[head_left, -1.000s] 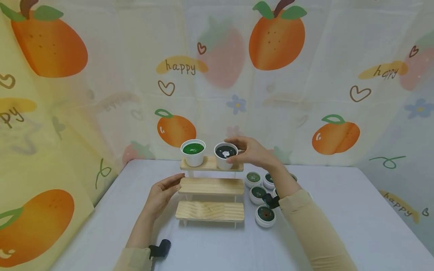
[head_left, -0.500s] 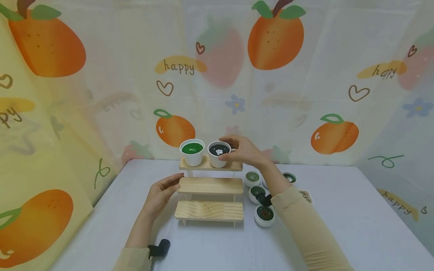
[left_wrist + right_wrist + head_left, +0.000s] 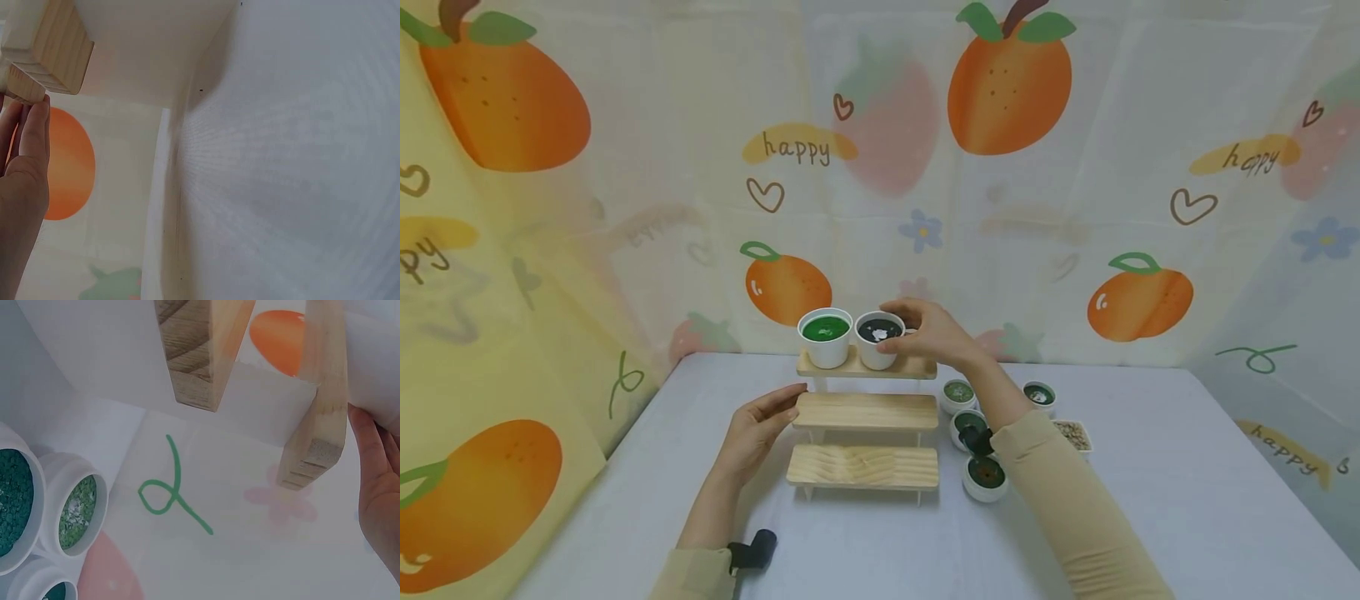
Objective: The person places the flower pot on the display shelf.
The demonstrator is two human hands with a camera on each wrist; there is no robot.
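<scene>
My right hand (image 3: 932,333) holds a white cup (image 3: 878,354) from its right side, thumb at the front rim and fingers behind. Dark filling with a white shape on top shows in the cup, which stands on the top tier of a three-tier wooden display stand (image 3: 867,411). Close to its left is another white cup (image 3: 826,350) with bright green filling. My left hand (image 3: 756,433) touches the left end of the middle tier with fairly straight fingers. In the left wrist view its fingers (image 3: 37,128) meet the board's end. The right wrist view shows the right hand (image 3: 378,481) beside the top board (image 3: 319,437).
Right of the stand are several small white pots with green or dark filling, including a front pot (image 3: 986,477) and a back pot (image 3: 1039,395). A small tray of pale pieces (image 3: 1075,435) is partly behind the right sleeve. Printed fabric (image 3: 1037,208) backs the white table (image 3: 1172,500).
My right hand has slid the dark-filled cup left along the top tier, nearer the green-filled cup. The right forearm moved left, uncovering the tray of pale pieces. My left hand stayed in place.
</scene>
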